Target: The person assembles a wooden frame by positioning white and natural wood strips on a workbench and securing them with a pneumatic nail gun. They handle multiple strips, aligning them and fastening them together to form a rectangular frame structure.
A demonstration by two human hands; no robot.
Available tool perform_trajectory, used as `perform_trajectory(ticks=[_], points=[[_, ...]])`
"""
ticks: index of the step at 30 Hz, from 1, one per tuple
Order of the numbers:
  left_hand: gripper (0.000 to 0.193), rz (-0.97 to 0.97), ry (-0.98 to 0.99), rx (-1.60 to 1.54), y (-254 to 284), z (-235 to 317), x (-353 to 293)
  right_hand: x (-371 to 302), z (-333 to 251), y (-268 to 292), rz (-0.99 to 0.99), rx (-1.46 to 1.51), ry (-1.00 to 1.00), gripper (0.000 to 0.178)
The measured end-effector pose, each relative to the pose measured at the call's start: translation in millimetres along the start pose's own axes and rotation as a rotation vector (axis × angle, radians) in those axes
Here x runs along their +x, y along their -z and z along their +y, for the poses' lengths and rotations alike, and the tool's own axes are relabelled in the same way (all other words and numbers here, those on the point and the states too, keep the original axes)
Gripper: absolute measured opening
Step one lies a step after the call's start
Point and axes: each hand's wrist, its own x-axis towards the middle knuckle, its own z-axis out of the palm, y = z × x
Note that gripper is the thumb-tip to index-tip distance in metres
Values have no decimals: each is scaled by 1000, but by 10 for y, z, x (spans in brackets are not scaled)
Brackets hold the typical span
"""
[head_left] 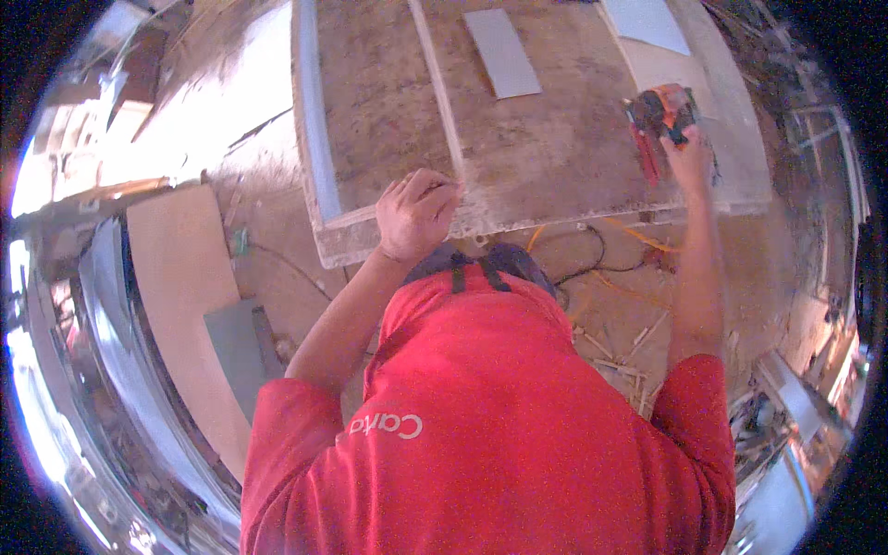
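My left hand (418, 211) is raised over the near edge of the worktable, its fingers curled together; whatever they may hold is too small to make out. At the table's right side my right hand (687, 155) has its fingers on the near end of an orange and black power tool (662, 109). The tool is blurred, so its exact kind does not show. Beside it, left of my right wrist, lie red handles (645, 153) of some hand tool.
The wide wooden worktable (546, 148) carries a pale strip (502, 54) and a light panel (647, 23). Long boards (180, 305) lean at the left. Cables (601, 264) run on the floor below the table, near wood offcuts (624, 365).
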Motion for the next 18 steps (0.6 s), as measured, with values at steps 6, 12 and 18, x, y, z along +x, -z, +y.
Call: perform_trajectory(ticks=[6,12,18], points=[[6,1,28,-7,20,-19,-33,297,253,-108,-219,176,-70,50],[8,-7,21,-16,-6,-43,-59,153,-398,1052,-152,348,-137,46],[12,-6,-18,-15,-64,-92,-72,-460,-698,1675,-524,848,-546,30]])
